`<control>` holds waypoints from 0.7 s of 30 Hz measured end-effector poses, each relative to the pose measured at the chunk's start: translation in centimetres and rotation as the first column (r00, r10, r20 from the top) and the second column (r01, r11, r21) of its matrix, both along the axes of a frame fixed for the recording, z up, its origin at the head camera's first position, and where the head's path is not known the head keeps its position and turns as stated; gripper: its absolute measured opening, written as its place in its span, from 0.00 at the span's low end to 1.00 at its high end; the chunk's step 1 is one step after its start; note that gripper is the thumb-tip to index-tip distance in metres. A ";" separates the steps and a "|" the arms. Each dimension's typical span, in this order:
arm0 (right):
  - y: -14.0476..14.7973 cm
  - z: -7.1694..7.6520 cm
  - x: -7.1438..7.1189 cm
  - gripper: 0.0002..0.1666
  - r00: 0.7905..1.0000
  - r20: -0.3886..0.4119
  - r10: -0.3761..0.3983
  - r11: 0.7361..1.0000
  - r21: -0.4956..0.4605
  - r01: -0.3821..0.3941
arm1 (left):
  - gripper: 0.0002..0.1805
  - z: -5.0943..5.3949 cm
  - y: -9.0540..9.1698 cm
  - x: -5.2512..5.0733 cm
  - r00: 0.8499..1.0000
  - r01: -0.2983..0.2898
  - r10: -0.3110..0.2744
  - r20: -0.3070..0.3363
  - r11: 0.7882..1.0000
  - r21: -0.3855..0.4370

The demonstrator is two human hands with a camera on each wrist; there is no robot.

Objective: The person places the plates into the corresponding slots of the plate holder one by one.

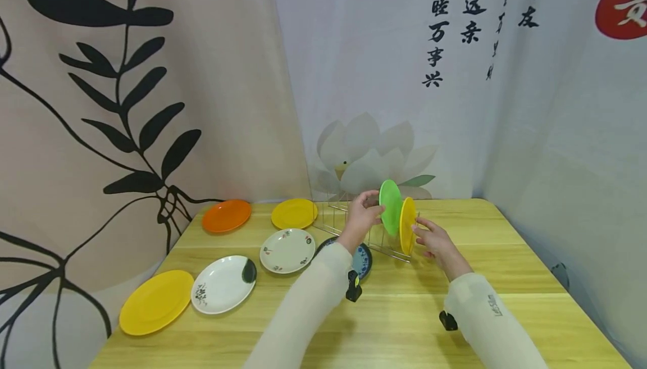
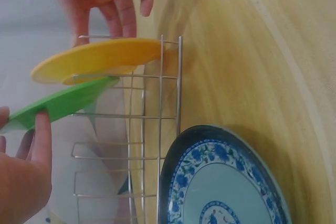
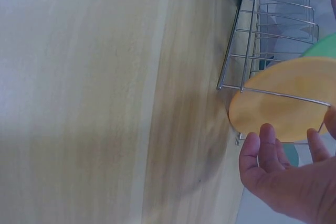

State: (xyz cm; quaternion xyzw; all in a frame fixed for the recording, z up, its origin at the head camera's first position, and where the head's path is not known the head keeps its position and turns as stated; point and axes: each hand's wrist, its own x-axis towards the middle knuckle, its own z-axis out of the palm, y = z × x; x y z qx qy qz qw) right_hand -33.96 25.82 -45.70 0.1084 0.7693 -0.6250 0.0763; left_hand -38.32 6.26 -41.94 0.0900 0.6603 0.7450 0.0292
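Note:
My left hand [image 1: 361, 217] pinches a green plate [image 1: 390, 207] by its edge, thumb on one face. The plate is tilted over the wire dish rack [image 2: 161, 95], its lower edge among the wires. Beside it a yellow plate [image 3: 286, 100] stands on edge in the rack's right end slot. My right hand [image 3: 294, 187] is at that end, fingers spread and slightly bent next to the yellow plate and the end wire. Whether its fingertips touch the plate is unclear. A blue-patterned plate [image 2: 226, 182] lies in front of the rack, partly hidden by my left arm in the head view.
Left of the rack on the wooden table [image 1: 399, 324] lie an orange plate [image 1: 226, 215], a yellow plate [image 1: 294, 213], a white patterned plate [image 1: 287, 251], a white plate with a dark leaf [image 1: 222, 285] and a larger yellow plate [image 1: 156, 303]. A printed curtain [image 1: 232, 77] hangs behind.

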 end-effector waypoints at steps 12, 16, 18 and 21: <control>-0.2 0.1 0.1 0.37 1.000 -0.002 0.011 1.000 0.000 -0.011 | 0.21 -1.0 -0.9 0.5 1.000 -0.022 0.021 -0.012 0.998 -0.059; -0.2 0.2 0.2 0.37 1.000 0.003 0.004 1.000 -0.005 -0.004 | 0.22 -1.0 -1.7 0.6 1.000 -0.029 0.029 -0.004 0.997 -0.065; -0.2 0.2 0.1 0.37 1.000 0.007 0.000 1.000 -0.004 0.000 | 0.22 -0.9 -2.1 0.6 0.999 -0.043 0.043 -0.002 0.996 -0.080; -0.2 0.3 0.1 0.37 1.000 0.013 0.002 1.000 0.006 -0.002 | 0.21 -0.9 -2.7 0.6 0.998 -0.068 0.069 0.002 0.993 -0.096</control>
